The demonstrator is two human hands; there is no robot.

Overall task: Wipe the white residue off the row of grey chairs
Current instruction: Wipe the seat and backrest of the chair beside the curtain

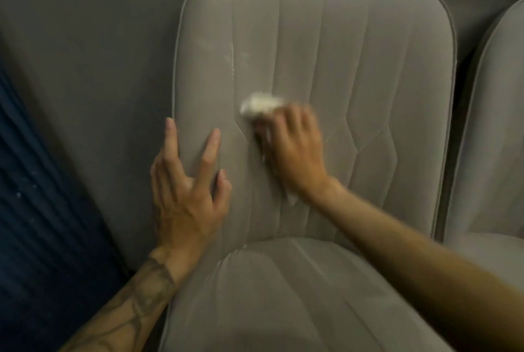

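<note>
We are bracing the chair [354, 54] with our left hand [187, 181], fingers spread flat; our right hand [295, 147] is clutching a wad [261, 103], rubbing mid-back. Streaks [233, 51] are showing higher up, and the next chair [493, 139] is waiting, so we are likely early.

The upper and right parts of the chair backrest [354, 48] are left uncovered. Its lower left edge is taken up by the left hand [184, 193], its middle by the right hand [295, 150] and the white cloth [261, 105]. Only a narrow dark gap [457, 139] is left beside the neighbouring chair [493, 125].
</note>
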